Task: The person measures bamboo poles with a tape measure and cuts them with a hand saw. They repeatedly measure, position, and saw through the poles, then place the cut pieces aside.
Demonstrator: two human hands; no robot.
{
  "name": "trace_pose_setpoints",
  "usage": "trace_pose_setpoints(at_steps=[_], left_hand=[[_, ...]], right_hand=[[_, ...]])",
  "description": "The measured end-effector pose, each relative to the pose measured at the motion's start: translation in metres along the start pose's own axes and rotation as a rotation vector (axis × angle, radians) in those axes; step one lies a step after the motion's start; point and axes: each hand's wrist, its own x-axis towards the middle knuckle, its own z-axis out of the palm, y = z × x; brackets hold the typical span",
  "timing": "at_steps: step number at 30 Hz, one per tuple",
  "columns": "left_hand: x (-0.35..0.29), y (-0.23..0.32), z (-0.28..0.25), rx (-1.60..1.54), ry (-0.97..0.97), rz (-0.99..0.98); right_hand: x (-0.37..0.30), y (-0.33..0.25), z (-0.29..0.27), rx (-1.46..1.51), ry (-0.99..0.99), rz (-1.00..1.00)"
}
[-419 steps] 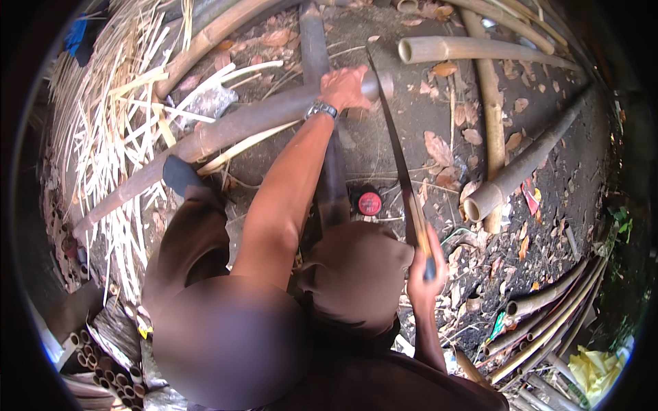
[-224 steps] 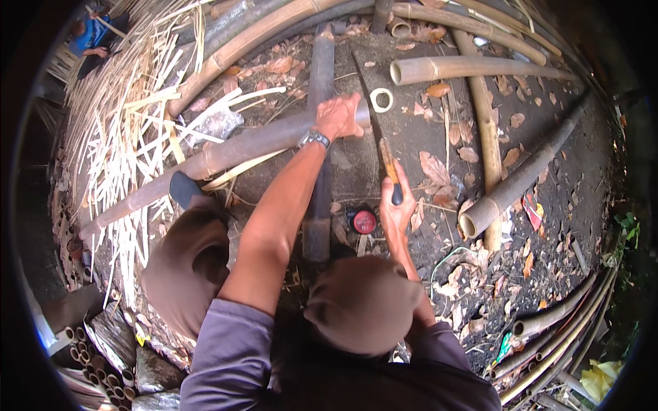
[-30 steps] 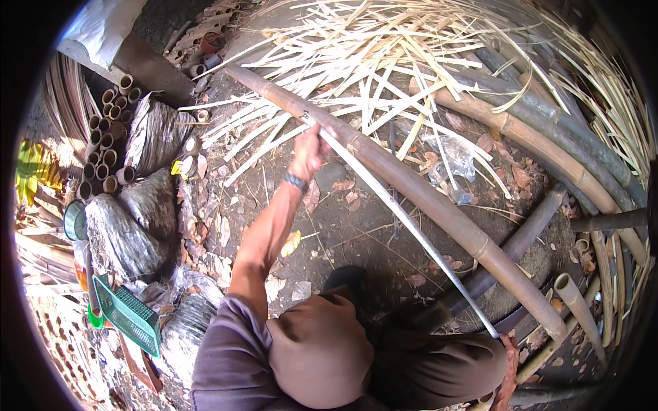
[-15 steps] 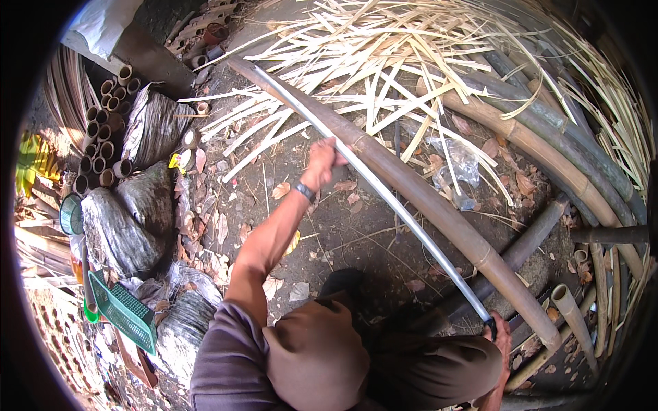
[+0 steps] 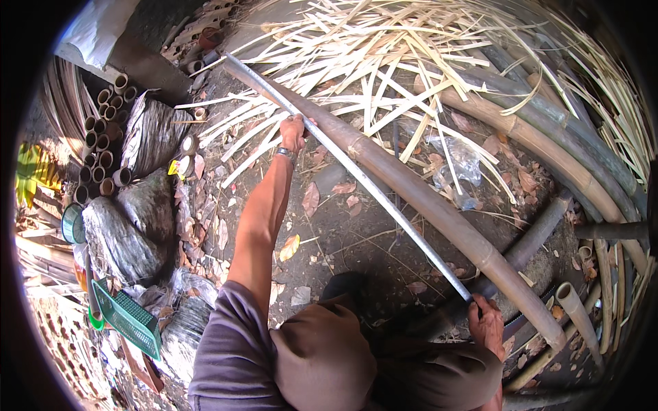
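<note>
A long, thin, silver metal bar (image 5: 384, 197) runs slantwise from far left to near right, alongside a thick brown bamboo pole (image 5: 425, 205). My left hand (image 5: 293, 132) is closed around the bar in its far half, with a watch on the wrist. At the near end of the bar, my right hand (image 5: 486, 320) has its fingers curled round a dark end piece, mostly hidden by the fingers. The bar's far tip lies at the far end of the bamboo pole.
Pale bamboo strips (image 5: 404, 48) lie heaped at the far side. More bamboo poles (image 5: 528, 140) curve along the right, and a dark pole (image 5: 538, 229) crosses beneath the brown one. At left are stacked bamboo tubes (image 5: 104, 145), grey sacks (image 5: 127, 233) and a green basket (image 5: 130, 318).
The bar has shifted toward the far left, its tip reaching the bamboo pole's far end. My left hand has moved forward and left and closed on it; my right hand has moved forward and left too.
</note>
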Motion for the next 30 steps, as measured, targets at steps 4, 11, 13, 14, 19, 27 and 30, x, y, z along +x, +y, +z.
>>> trace_pose_setpoints(at_steps=[4,11,13,14,19,27,30], left_hand=[[-0.010,-0.005,-0.005,0.069,0.027,0.034],[-0.026,-0.023,-0.001,0.182,0.032,0.087],[-0.036,-0.023,0.029,0.181,0.002,0.065],[-0.016,-0.031,0.014,0.062,-0.069,0.099],[0.013,-0.059,-0.005,0.165,-0.208,0.069],[0.037,-0.039,-0.014,0.344,-0.188,0.035],[0.015,-0.054,0.006,0.363,-0.159,0.035]], right_hand=[[0.024,-0.020,0.011,0.038,-0.001,-0.070],[0.017,-0.018,0.000,0.018,-0.005,-0.019],[0.015,-0.018,-0.014,0.049,0.031,0.018],[0.016,-0.015,-0.011,0.033,0.107,-0.061],[0.027,0.008,-0.025,0.092,0.125,0.081],[-0.008,0.121,-0.050,0.072,0.231,0.132],[-0.034,0.147,-0.061,0.013,0.265,0.155]])
